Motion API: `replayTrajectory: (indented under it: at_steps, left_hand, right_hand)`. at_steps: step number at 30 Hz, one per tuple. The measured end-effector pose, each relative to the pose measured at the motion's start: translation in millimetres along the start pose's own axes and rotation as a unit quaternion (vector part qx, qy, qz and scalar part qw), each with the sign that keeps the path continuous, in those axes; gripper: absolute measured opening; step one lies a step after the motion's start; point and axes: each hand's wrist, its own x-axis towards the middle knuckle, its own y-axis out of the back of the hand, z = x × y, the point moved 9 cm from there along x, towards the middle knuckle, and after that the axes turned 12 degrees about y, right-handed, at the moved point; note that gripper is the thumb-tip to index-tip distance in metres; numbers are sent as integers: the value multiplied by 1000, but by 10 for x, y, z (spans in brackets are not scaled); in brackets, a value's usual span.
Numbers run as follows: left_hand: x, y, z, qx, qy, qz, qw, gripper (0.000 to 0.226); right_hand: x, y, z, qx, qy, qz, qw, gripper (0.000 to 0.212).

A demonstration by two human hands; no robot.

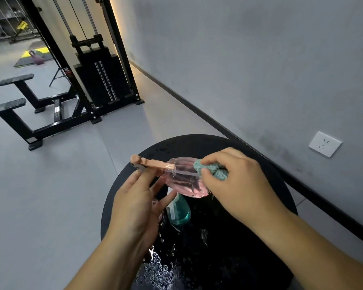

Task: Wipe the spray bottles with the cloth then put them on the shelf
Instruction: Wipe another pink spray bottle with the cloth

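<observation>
Surface (260, 258): round, black, wet — droplets glinting near the front edge.
Left hand (134, 206): fingers curled on the pink spray bottle (182, 181) by its neck, held sideways above the surface.
Right hand (237, 185): pinching a teal cloth (210, 168) against the bottle's body.
Teal spray bottle (179, 214): resting on the surface, just below.

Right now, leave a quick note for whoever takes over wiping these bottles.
Left hand: holds the pink spray bottle by its neck, tipped sideways over the round black table.
Right hand: fingers pinch the teal cloth against the bottle's body.
Teal spray bottle lies on the wet table beneath.
Done: pink bottle's wipe is under way.
Left: finish it, wipe the teal one, shelve both. No shelf for them in view.
</observation>
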Motion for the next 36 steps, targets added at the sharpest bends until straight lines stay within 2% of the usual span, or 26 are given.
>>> replayTrajectory:
  at_steps: [3, 6, 10, 12, 16, 21, 26, 32, 36]
  left_hand:
    - [-21, -76, -20, 19, -3, -16, 1000, 12]
    - [-45, -117, -37, 33, -3, -23, 999, 8]
    - [-65, -141, -10, 46, -19, -29, 998, 25]
    - [-78, -163, -4, 57, -29, -33, 997, 29]
    - [-74, -153, 13, 56, -43, -25, 997, 26]
    - [-53, -48, -2, 20, -28, 6, 999, 27]
    - [-66, -66, -84, 21, -9, 16, 1000, 15]
    - [-22, 41, -63, -7, 3, 36, 999, 15]
    - [-25, 27, -70, -7, 5, 37, 999, 16]
  right_hand:
    - [-6, -51, -114, 20, 22, -14, 999, 16]
    - [-3, -139, -254, -8, 70, -42, 997, 19]
    - [24, -45, -5, -4, -6, -31, 1000, 16]
    - [21, -18, 1, 9, -9, -21, 1000, 16]
    - [-2, -99, -176, 28, 40, -40, 998, 17]
    - [1, -22, 28, 10, -15, -23, 1000, 13]
    - [-40, -166, -286, 17, 65, -53, 996, 18]
    - [-18, -23, 37, -5, -24, -43, 999, 12]
    - [-42, -102, -160, 26, 26, -51, 998, 16]
